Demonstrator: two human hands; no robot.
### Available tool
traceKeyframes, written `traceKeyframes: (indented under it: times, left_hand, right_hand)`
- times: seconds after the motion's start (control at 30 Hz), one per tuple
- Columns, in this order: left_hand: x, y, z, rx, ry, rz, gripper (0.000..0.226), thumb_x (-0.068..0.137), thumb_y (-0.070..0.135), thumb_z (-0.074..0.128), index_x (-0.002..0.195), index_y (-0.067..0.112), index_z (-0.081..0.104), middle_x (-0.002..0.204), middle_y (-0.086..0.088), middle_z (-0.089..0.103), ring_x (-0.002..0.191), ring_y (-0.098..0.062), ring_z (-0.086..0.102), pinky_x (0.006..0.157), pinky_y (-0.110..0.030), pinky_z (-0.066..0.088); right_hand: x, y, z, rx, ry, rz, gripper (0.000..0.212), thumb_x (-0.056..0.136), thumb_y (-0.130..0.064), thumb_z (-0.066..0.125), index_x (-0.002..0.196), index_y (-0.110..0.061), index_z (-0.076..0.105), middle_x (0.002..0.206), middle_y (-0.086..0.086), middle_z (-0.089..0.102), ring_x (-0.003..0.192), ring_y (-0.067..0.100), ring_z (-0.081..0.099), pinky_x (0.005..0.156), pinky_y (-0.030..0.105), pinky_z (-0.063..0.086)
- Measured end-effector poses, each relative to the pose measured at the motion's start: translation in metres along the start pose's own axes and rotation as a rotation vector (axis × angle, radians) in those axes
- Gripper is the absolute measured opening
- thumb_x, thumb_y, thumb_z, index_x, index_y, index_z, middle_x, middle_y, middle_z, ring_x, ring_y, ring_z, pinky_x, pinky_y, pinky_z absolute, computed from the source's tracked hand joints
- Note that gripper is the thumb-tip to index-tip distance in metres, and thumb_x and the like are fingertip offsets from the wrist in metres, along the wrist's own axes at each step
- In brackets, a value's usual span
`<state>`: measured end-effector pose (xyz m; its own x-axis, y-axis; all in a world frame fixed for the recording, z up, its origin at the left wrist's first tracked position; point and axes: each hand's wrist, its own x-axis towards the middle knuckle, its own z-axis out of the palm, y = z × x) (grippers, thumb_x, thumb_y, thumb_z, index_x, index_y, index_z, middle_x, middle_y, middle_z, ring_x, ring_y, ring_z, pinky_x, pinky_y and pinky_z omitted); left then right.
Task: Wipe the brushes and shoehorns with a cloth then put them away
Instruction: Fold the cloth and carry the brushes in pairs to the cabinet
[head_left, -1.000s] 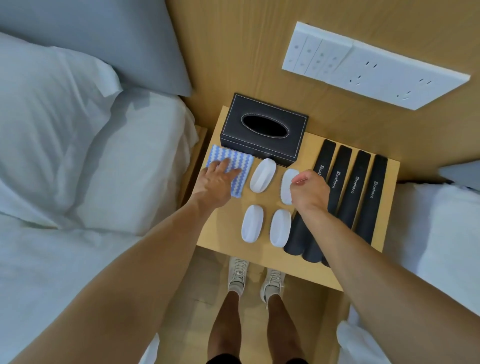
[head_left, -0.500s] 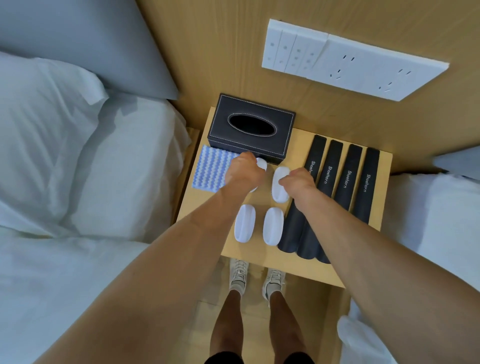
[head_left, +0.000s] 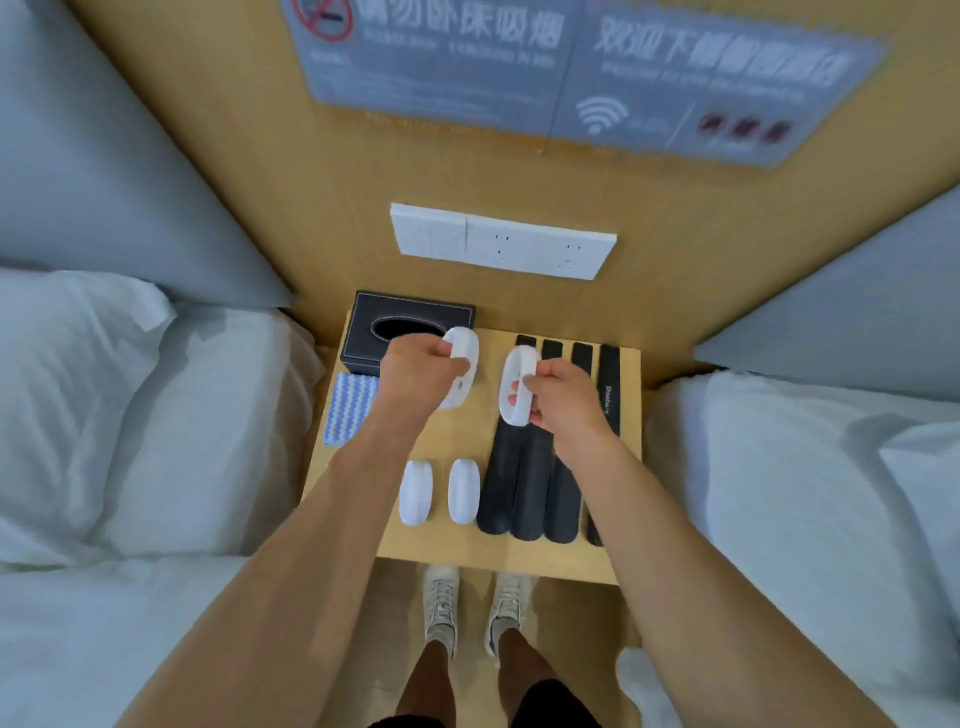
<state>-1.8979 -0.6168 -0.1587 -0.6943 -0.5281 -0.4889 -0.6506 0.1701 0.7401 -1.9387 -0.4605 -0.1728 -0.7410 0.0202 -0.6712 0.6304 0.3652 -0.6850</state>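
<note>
Seen from above: a small wooden bench (head_left: 467, 441) between two beds, with the black tissue box (head_left: 374, 327) at its far left corner as landmark.

Just right of the tissue box, left hand (head_left: 421, 374) raised over the bench, fingers curled round one white brush (head_left: 460, 369), held lifted and upright on its long side. Further right of the box, right hand (head_left: 563, 395) grasping a second white brush (head_left: 517, 387) in the same manner, fingertips visible through its hollow side. Both held brushes apart from each other, not touching.

In front of the tissue box and touching its near edge, blue and white cloth (head_left: 348, 410) lying flat on the bench, partly hidden by the left forearm. Well in front of the box, near the front edge of the bench, two more white brushes (head_left: 439, 491) lying side by side, close but apart.

To the right of the box, four black shoehorns (head_left: 530, 483) laid parallel, touching one another, partly covered by the right hand and forearm.

Behind the tissue box, on the wooden wall, a white socket panel (head_left: 504, 241). Under the bench edge, pale sneakers (head_left: 472, 608) on the floor.
</note>
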Motion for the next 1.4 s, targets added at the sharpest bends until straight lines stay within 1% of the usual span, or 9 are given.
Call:
traceKeyframes:
  times: [0.1,0.27,0.4,0.63,0.73,0.93,1.07,1.3,1.4]
  left_hand:
    - [-0.04,0.049,-0.006,-0.087,-0.028,0.083,0.017,0.077,0.015,0.076,0.071,0.026,0.066,0.082,0.007,0.065,0.074,-0.013,0.062,0.059,-0.028,0.055]
    - [-0.111,0.113,-0.011,-0.212,-0.088,0.255,0.009,0.081,0.014,0.075,0.087,0.014,0.068,0.088,-0.005,0.07,0.087,-0.02,0.068,0.084,-0.044,0.059]
    - [-0.155,0.149,-0.007,-0.306,-0.138,0.394,0.01,0.083,0.017,0.076,0.09,0.019,0.069,0.092,-0.008,0.072,0.09,-0.024,0.07,0.082,-0.049,0.059]
    - [-0.209,0.2,0.019,-0.305,-0.312,0.66,0.012,0.084,0.023,0.075,0.095,0.024,0.071,0.09,0.001,0.073,0.086,-0.016,0.07,0.083,-0.042,0.059]
    - [-0.228,0.212,0.032,-0.258,-0.436,0.755,0.014,0.083,0.024,0.076,0.095,0.027,0.071,0.087,0.008,0.073,0.082,-0.008,0.07,0.077,-0.032,0.059]
    - [-0.272,0.203,0.05,-0.253,-0.734,0.876,0.013,0.083,0.024,0.076,0.09,0.035,0.072,0.085,0.019,0.072,0.08,0.003,0.067,0.061,-0.005,0.048]
    - [-0.303,0.18,0.057,-0.23,-0.935,0.892,0.016,0.084,0.028,0.075,0.1,0.028,0.074,0.089,0.013,0.074,0.085,-0.002,0.068,0.07,-0.014,0.052]
    - [-0.371,0.139,0.071,-0.205,-1.27,0.925,0.014,0.084,0.029,0.074,0.084,0.043,0.074,0.086,0.016,0.074,0.083,-0.003,0.069,0.064,-0.011,0.052]
    - [-0.404,0.121,0.072,-0.186,-1.418,0.928,0.01,0.086,0.025,0.073,0.09,0.034,0.075,0.089,0.011,0.075,0.084,-0.007,0.07,0.071,-0.019,0.056]
  right_hand:
    - [-0.036,-0.027,-0.04,0.097,-0.004,-0.089,0.013,0.095,-0.011,0.06,0.096,-0.024,0.063,0.121,0.007,0.064,0.11,0.028,0.064,0.096,0.047,0.056]
    - [-0.099,-0.057,-0.108,0.25,0.015,-0.284,0.008,0.096,-0.015,0.06,0.1,-0.018,0.066,0.107,0.007,0.071,0.105,0.027,0.066,0.085,0.04,0.058]
    - [-0.14,-0.066,-0.153,0.333,0.07,-0.419,0.008,0.096,-0.02,0.062,0.1,-0.024,0.068,0.097,-0.002,0.074,0.101,0.02,0.068,0.083,0.036,0.059]
    - [-0.204,-0.066,-0.209,0.408,0.329,-0.576,0.008,0.096,-0.025,0.064,0.103,-0.028,0.066,0.092,-0.011,0.072,0.099,0.015,0.068,0.086,0.034,0.059]
    - [-0.232,-0.056,-0.222,0.442,0.485,-0.621,0.007,0.095,-0.026,0.064,0.098,-0.032,0.064,0.085,-0.019,0.071,0.095,0.015,0.068,0.079,0.024,0.057]
    - [-0.292,-0.014,-0.221,0.537,0.789,-0.588,0.009,0.094,-0.022,0.066,0.099,-0.029,0.065,0.096,-0.01,0.072,0.094,0.018,0.07,0.087,0.032,0.059]
    - [-0.336,0.022,-0.208,0.601,0.963,-0.529,0.009,0.096,-0.02,0.064,0.101,-0.028,0.066,0.098,-0.011,0.071,0.099,0.02,0.069,0.092,0.037,0.058]
    - [-0.418,0.08,-0.188,0.7,1.225,-0.46,0.01,0.095,-0.012,0.062,0.102,-0.013,0.07,0.1,0.001,0.073,0.098,0.024,0.069,0.092,0.051,0.057]
    - [-0.453,0.106,-0.176,0.742,1.354,-0.434,0.011,0.094,-0.008,0.062,0.101,-0.011,0.07,0.097,0.004,0.074,0.094,0.022,0.07,0.091,0.054,0.054]
